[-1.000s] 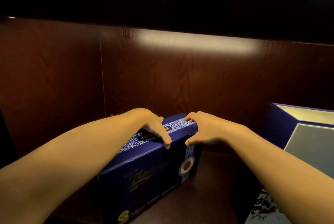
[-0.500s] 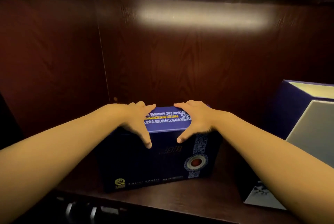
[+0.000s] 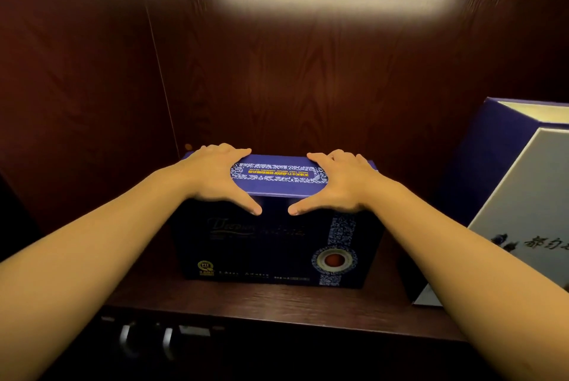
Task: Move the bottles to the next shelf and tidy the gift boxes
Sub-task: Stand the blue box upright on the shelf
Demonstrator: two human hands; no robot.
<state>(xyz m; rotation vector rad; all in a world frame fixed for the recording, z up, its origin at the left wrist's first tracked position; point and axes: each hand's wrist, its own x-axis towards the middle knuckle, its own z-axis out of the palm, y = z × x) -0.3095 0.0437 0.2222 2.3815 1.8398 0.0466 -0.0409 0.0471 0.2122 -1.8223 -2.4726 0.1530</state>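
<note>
Dark wooden shelf (image 3: 277, 303), blue gift box (image 3: 261, 245) standing on it, white-fronted gift box (image 3: 517, 211) at right, apart

Left hand (image 3: 220, 179), right hand (image 3: 337, 185), flat, palms down, thumbs spread
</note>
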